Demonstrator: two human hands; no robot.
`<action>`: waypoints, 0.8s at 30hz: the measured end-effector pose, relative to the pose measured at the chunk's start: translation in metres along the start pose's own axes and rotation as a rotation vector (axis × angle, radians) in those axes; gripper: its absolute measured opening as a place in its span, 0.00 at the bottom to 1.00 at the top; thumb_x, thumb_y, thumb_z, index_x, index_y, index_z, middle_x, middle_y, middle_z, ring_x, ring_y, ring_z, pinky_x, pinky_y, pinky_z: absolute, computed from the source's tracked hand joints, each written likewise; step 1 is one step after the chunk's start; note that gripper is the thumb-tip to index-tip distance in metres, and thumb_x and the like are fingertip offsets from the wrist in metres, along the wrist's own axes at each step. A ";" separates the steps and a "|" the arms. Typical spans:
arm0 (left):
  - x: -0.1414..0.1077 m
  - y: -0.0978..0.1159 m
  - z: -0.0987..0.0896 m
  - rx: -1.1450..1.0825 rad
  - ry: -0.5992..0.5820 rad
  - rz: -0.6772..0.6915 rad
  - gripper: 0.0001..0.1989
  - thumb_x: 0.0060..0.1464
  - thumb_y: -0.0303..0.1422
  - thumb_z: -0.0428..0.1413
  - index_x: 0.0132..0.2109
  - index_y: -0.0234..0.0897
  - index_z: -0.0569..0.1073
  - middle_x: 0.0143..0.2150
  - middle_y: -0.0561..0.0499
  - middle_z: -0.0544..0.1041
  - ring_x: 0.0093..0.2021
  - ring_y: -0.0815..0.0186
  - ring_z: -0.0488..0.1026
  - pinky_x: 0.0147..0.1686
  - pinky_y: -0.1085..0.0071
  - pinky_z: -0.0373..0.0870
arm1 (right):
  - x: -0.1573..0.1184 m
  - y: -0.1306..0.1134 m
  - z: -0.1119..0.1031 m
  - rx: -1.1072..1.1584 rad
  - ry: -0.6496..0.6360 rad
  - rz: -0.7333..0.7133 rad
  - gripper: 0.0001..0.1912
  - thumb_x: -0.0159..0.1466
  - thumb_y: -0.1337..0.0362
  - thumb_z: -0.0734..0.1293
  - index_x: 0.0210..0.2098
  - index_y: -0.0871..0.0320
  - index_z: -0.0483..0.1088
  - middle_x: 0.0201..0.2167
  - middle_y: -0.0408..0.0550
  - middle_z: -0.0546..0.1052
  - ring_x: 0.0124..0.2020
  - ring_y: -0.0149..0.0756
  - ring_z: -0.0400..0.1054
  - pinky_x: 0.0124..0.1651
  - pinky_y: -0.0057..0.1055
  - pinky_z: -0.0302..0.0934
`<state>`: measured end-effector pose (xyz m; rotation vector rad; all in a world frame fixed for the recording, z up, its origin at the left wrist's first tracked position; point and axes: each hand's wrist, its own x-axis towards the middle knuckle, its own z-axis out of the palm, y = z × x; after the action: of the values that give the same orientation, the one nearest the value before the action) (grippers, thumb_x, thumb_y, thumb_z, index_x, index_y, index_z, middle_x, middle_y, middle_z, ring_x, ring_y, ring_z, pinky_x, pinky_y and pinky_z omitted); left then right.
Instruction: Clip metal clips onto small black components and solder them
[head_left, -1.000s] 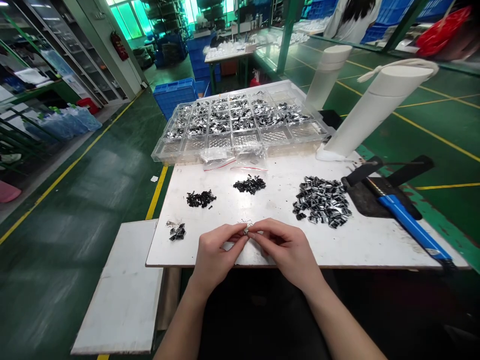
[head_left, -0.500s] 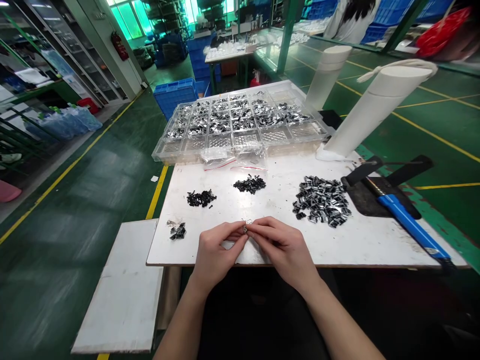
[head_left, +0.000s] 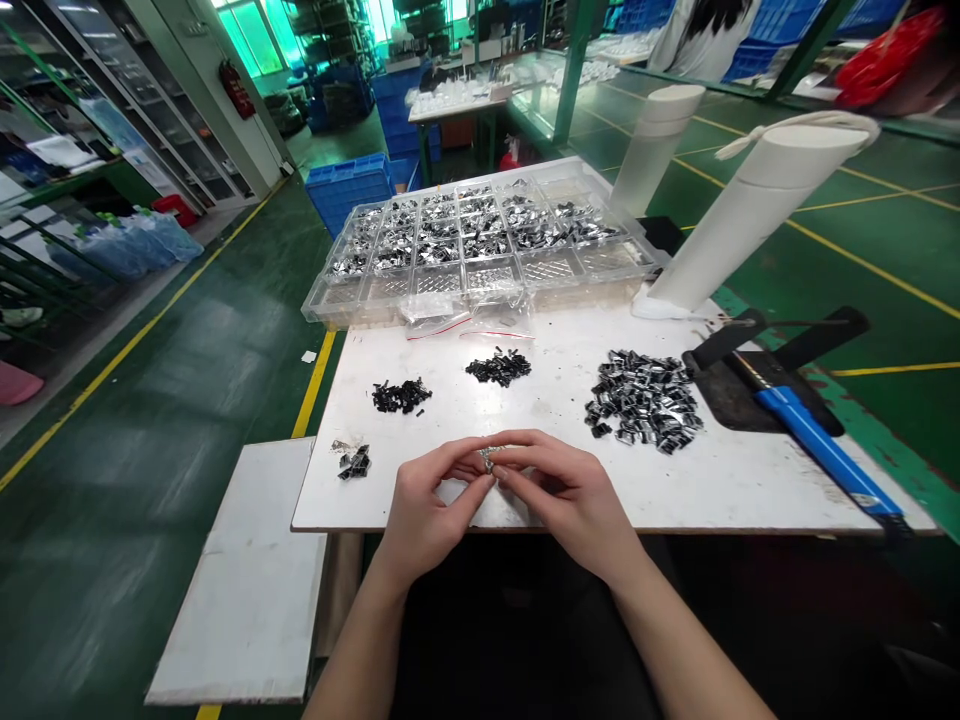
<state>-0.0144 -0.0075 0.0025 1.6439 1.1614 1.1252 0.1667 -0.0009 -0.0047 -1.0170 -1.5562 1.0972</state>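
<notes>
My left hand (head_left: 439, 500) and my right hand (head_left: 566, 495) meet over the front of the white table (head_left: 450, 350). Their fingertips pinch one small shiny metal-looking piece (head_left: 488, 461) between them; its exact kind is too small to tell. Beyond the fingers lie two heaps of tiny black parts, one left (head_left: 401, 396) and one nearer the middle (head_left: 499, 367). To the right spreads a larger pile of black-and-silver clip-like pieces (head_left: 645, 402). A few similar pieces (head_left: 354, 462) lie left of my left hand.
A clear compartment tray (head_left: 315, 300) with many black-and-silver pieces stands at the back, with plastic zip bags (head_left: 499, 318) before it. On the right are a blue-handled pen-like tool (head_left: 825, 450) on a dark stand and two white tubes (head_left: 757, 215). A lower white board (head_left: 240, 570) is at left.
My fingers have shifted slightly around the small piece, with the fingertips arched closer together and more of it showing. The heaps and the tool stay in place.
</notes>
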 end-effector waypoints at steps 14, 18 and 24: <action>0.007 0.001 -0.004 -0.226 -0.010 -0.195 0.08 0.54 0.29 0.65 0.42 0.34 0.84 0.40 0.44 0.85 0.39 0.59 0.83 0.44 0.66 0.83 | -0.002 -0.001 0.004 -0.038 0.131 -0.105 0.04 0.64 0.64 0.72 0.37 0.53 0.82 0.36 0.48 0.80 0.26 0.29 0.70 0.25 0.27 0.66; 0.009 0.001 -0.006 -0.277 -0.009 -0.208 0.07 0.53 0.28 0.66 0.40 0.34 0.84 0.38 0.44 0.85 0.40 0.58 0.83 0.44 0.67 0.82 | -0.002 0.000 0.005 -0.054 0.127 -0.152 0.04 0.65 0.66 0.72 0.37 0.53 0.81 0.35 0.48 0.80 0.26 0.29 0.70 0.25 0.27 0.65; 0.009 -0.001 -0.007 -0.278 0.006 -0.202 0.06 0.52 0.26 0.66 0.38 0.35 0.85 0.38 0.46 0.85 0.40 0.60 0.82 0.44 0.69 0.81 | -0.005 0.001 0.006 -0.109 0.130 -0.217 0.07 0.65 0.69 0.70 0.39 0.54 0.81 0.36 0.48 0.80 0.28 0.30 0.71 0.24 0.27 0.64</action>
<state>-0.0197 0.0024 0.0060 1.2825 1.0934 1.1068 0.1615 -0.0061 -0.0076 -0.9470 -1.5916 0.7898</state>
